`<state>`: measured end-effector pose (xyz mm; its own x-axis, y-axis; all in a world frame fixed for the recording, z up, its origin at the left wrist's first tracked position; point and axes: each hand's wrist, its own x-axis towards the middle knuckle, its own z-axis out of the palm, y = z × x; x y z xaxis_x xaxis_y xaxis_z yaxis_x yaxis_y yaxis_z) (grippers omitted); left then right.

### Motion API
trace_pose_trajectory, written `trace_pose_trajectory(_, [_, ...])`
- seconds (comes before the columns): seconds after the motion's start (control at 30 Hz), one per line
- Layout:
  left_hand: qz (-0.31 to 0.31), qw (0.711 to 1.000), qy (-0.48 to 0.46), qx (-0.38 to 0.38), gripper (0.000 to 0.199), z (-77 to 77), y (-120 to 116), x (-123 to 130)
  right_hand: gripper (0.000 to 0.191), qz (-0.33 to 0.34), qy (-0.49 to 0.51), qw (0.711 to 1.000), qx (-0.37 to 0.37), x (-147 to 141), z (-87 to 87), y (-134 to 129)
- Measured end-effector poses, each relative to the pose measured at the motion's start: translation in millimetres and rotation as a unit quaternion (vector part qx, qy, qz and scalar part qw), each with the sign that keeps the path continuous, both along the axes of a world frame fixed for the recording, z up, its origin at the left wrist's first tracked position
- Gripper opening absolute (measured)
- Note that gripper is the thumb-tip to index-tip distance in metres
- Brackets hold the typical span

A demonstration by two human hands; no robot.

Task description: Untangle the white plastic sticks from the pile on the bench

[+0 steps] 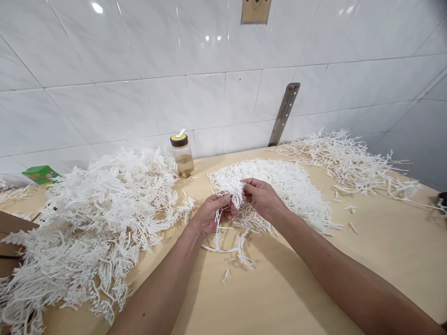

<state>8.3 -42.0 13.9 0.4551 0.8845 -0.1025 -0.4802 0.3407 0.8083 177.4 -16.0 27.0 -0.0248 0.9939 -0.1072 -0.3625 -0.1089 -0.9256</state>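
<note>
My left hand (209, 213) is closed around a white branched plastic sprig (217, 235), whose thin stem hangs below the fingers toward the table. Just to its right, my right hand (261, 197) pinches a feathery white tuft (236, 190) of the same kind of material. Both hands almost meet, and some fingertips are hidden behind the tuft. Behind and beside them spreads a flat heap of small white sprig pieces (293, 186). A few loose bits (226, 275) lie on the table in front.
A large pile of white branched sprigs (115, 209) covers the left side. Thinner bare stems (349, 160) lie at the back right. A lidded bottle (183, 158), a green box (42, 174) and a metal bracket (284, 114) stand near the tiled wall. Brown cardboard (12, 232) shows far left.
</note>
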Motion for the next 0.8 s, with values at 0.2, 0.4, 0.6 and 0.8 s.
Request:
trace_pose_trajectory(0.2, [0.003, 0.999, -0.033, -0.03, 0.026, -0.1, 0.5, -0.2, 0.033, 0.006, 0.005, 1.0, 0.003, -0.9, -0.6, -0.6])
trace_pose_trajectory(0.4, [0.007, 0.998, -0.021, -0.054, 0.03, 3.6, -1.6, 3.3, 0.037, 0.008, -0.013, 1.0, -0.011, -4.8, -4.7, -0.6])
trace_pose_trajectory(0.6, [0.026, 0.998, -0.026, -0.047, 0.023, -1.8, 0.3, 4.0, 0.036, 0.022, -0.039, 0.999, -0.003, -8.1, -8.5, -2.6])
trace_pose_trajectory(0.8, [0.033, 0.998, -0.018, -0.053, 0.025, -1.9, 0.0, 5.9, 0.033, 0.043, -0.123, 0.991, 0.021, -1.4, -0.7, -3.6])
